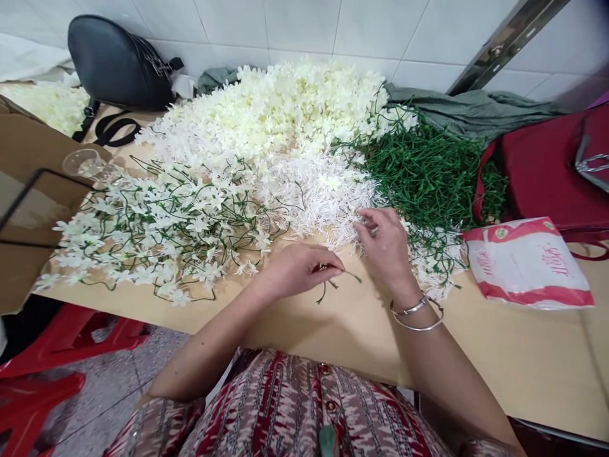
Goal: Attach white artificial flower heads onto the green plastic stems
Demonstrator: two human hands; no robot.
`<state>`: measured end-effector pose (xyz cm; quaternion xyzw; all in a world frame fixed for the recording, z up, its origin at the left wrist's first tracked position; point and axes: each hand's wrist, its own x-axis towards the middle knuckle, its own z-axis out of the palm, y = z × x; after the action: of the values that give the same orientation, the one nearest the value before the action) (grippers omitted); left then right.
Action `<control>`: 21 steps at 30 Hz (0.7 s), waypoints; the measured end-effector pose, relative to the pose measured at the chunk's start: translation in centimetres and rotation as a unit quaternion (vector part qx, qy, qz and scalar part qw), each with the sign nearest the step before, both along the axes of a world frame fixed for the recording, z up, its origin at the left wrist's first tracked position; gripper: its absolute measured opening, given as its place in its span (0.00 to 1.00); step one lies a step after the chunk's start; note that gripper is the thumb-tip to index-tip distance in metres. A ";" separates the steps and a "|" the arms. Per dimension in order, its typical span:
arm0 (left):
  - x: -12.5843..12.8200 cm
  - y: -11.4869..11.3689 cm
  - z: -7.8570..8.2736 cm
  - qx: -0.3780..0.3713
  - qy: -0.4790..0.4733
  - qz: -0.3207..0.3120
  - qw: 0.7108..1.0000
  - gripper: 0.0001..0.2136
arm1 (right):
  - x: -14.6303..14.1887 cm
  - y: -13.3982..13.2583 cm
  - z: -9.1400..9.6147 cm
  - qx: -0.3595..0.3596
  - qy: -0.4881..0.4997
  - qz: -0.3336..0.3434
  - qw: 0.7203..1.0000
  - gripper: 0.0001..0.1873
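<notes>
My left hand (pixel 309 270) is closed in a pinch around a thin green artificial flower stem (pixel 353 275), whose tip sticks out past the fingertips. Below the same hand hang short green branch ends (pixel 327 291). My right hand (pixel 384 241) is at the near edge of a heap of thin white spiky flower pieces (pixel 314 203). Its thumb and forefinger are bent towards each other; what lies between them is too small to make out. White flowers on green stems (pixel 190 222) lie spread to the left.
Cream petals (pixel 285 108) are heaped at the back, with green stems (pixel 428 168) to their right. A red bag (pixel 547 165) and a white-pink packet (pixel 528 263) sit at right. A black bag (pixel 118 63), plastic cup (pixel 83 164) and cardboard box (pixel 28 209) are at left.
</notes>
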<state>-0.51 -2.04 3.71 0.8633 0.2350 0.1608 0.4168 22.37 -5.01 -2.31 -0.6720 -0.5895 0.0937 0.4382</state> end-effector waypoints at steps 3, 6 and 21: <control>-0.2 -0.1 -0.5 0.072 0.039 -0.031 0.996 0.07 | -0.4 0.1 0.0 0.004 -0.004 0.005 1.000 0.04; 0.0 0.5 -0.7 0.128 0.025 0.012 0.991 0.08 | -0.6 -0.2 0.2 0.029 0.045 -0.021 0.998 0.03; 9.3 7.7 -1.9 0.336 0.181 0.097 0.919 0.09 | 1.0 -1.0 1.9 0.140 0.047 -0.086 0.985 0.05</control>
<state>8.83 5.70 1.81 0.9400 0.3209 0.1104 0.0348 23.38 -5.97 -0.42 -0.6475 -0.5152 0.0038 0.5615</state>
